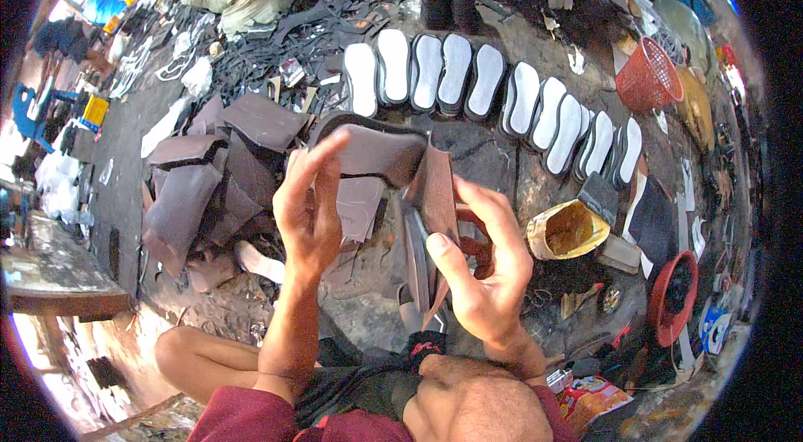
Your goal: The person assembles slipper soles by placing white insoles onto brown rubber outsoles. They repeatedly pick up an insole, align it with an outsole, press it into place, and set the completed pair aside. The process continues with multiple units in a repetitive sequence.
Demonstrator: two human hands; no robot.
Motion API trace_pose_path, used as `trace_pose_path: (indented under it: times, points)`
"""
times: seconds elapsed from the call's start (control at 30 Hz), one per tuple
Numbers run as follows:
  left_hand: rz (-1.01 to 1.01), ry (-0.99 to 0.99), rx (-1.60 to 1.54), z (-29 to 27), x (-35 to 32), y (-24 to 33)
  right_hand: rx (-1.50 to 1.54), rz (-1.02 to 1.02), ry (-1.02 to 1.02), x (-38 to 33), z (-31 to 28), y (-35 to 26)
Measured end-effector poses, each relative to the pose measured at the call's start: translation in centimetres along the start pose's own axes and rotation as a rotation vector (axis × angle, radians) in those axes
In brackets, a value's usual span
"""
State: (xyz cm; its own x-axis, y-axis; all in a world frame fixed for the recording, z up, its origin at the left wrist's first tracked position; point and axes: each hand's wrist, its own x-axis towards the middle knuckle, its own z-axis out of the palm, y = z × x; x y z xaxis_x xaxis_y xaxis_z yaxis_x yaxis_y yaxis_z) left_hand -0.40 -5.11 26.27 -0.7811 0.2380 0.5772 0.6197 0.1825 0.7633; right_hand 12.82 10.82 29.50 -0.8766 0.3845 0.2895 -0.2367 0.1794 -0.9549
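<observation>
My right hand [489, 270] is closed round upright brown sheet pieces [437, 195], its thumb on the near side and the fingers behind. A dark flat piece stands along their left side. My left hand [308, 208] is raised with its fingers stretched out, holding nothing that I can see. Its fingertips overlap the left edge of a dark brown sheet [381, 156] in front of me; whether they touch it I cannot tell. Below that sheet lies a lighter brown piece [358, 208].
Stacked white-topped soles [456, 66] form a curved row ahead. Brown sheets [188, 208] are heaped at the left, dark scraps [309, 36] beyond. At the right are a yellowish glue container [569, 230], a red basket [648, 78] and a red round tub [673, 298].
</observation>
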Motion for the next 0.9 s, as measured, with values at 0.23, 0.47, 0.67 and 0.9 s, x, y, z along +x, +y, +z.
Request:
trace_pose_path:
  times: [0.23,0.47,0.67,0.9]
  points:
    - [-0.239,-0.126,-0.42,0.8,0.0,-1.1,-0.013,-0.007,-0.166,1.2,-0.9,-1.1]
    - [-0.477,-0.233,-0.677,-0.1,-1.7,-2.5,-0.072,-0.078,-0.268,2.7,-1.8,-1.3]
    - [-0.576,-0.217,-0.604,-0.2,-1.8,-1.5,0.038,0.176,-0.437,3.3,-2.0,0.6]
    - [-0.705,-0.254,-1.102,-1.1,-2.4,-0.6,0.069,0.143,-0.185,1.5,-0.6,2.6]
